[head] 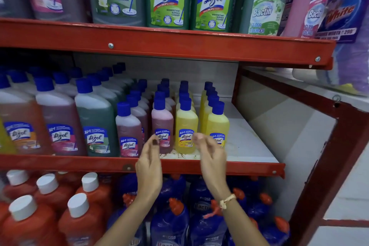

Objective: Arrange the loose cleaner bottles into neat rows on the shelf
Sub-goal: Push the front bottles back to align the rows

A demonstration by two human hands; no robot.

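Small blue-capped cleaner bottles stand in rows running front to back on the middle shelf (pixel 249 146). The front pink bottle (pixel 162 120) and the front yellow bottle (pixel 186 124) stand side by side, with another yellow bottle (pixel 217 122) to their right and a darker pink bottle (pixel 127 128) to their left. My left hand (pixel 148 162) hovers in front of the pink bottle, fingers apart, holding nothing. Just before the two yellow bottles, my right hand (pixel 211 156) is raised with its fingers loosely spread and empty.
Larger cleaner bottles (pixel 60 118) fill the left of the middle shelf. The white shelf surface is bare at the right. Red shelf edges (pixel 179 48) run above and below. Orange bottles (pixel 79 215) and blue bottles (pixel 169 223) stand on the shelf underneath.
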